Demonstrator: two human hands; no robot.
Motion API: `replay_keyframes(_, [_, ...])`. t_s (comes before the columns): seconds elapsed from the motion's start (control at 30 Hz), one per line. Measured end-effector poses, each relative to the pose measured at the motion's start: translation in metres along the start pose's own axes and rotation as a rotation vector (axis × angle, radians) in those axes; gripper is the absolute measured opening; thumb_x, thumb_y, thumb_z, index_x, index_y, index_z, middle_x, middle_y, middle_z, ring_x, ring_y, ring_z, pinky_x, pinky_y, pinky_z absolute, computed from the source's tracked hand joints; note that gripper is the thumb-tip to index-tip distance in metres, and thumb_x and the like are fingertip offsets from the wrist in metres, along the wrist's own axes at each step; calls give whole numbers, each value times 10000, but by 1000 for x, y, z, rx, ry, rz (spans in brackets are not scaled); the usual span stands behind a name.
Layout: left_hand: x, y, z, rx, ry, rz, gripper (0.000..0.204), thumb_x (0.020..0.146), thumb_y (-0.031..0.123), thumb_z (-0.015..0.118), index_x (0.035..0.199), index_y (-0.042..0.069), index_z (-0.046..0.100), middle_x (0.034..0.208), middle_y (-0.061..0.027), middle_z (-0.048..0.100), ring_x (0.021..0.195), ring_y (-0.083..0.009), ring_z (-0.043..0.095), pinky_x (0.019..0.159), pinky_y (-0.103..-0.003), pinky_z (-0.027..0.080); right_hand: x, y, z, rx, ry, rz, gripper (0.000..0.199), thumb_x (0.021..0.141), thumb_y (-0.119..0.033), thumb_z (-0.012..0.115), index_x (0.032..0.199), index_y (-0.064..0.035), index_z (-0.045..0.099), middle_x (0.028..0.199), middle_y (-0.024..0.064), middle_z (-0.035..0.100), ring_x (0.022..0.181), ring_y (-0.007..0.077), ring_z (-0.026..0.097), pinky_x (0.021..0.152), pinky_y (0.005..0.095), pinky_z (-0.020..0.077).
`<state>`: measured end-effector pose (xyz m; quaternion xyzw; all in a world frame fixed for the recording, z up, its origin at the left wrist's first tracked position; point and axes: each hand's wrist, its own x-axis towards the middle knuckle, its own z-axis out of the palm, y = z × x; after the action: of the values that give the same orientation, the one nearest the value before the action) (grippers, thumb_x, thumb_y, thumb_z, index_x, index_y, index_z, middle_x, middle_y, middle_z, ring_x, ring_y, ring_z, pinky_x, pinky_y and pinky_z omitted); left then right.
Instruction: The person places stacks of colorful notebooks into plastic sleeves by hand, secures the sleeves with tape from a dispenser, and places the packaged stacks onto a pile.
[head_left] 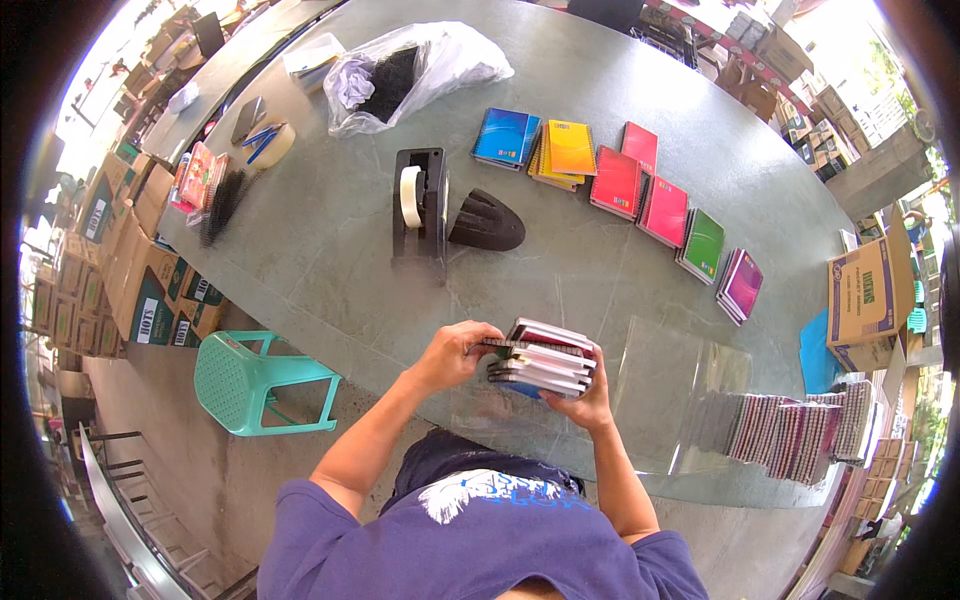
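Grey stone worktop [330, 250] fills most of the view, with cardboard boxes [120, 270] stacked on the floor at nine o'clock and a green stool [255, 380] beside them. At the near edge, around six o'clock, the person holds a stack of notebooks [543, 360] between both hands. The left hand [455, 352] grips the spiral-bound side, fingers curled over the top. The right hand [583, 398] is clamped under and around the opposite side. The hands stand apart, with the stack between them, just above the worktop.

Single notebooks [620, 175] in blue, yellow, pink, green and purple lie in an arc from twelve to two o'clock. A tape dispenser [420, 205] sits at eleven o'clock, a dark wedge [485, 222] touching its right side. A plastic bag [410, 70] lies beyond it. Clear sleeves [680, 390] and a row of spiral notebooks [790, 430] lie at four o'clock.

By the look of it, the stack is being squared up as a set. Any further handling calls for keeping the edges aligned so that none slides out.
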<state>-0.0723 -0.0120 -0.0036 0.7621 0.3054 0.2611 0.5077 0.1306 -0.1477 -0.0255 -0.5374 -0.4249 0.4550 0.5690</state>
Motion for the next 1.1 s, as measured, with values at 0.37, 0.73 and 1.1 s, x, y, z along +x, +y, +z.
replay_keyframes(0.37, [-8,-6,1,303,-121,152,866,557,-36,724,1294,56,279,1382,-193,291,1292,-316,310,1067,-403,273,3,-11,3,-35,-112,-142,986,518,-134,855,1323,-40,293,1235,116,454,1168,225,450,1010,366,352])
replay_keyframes(0.73, [0,6,45,-166,-80,179,969,527,93,839,1307,60,264,1262,-144,412,1206,-291,405,997,-396,345,13,-39,7,69,173,-353,1040,442,-233,924,1272,-42,327,1234,114,470,1130,224,482,948,343,408])
replay_keyframes(1.1, [7,12,75,-158,-132,208,830,529,76,820,1221,64,361,1204,-150,440,1144,-309,451,946,-373,397,-3,-14,-15,-176,156,-450,873,469,-281,911,1157,-34,434,1135,120,533,1070,235,522,969,364,382])
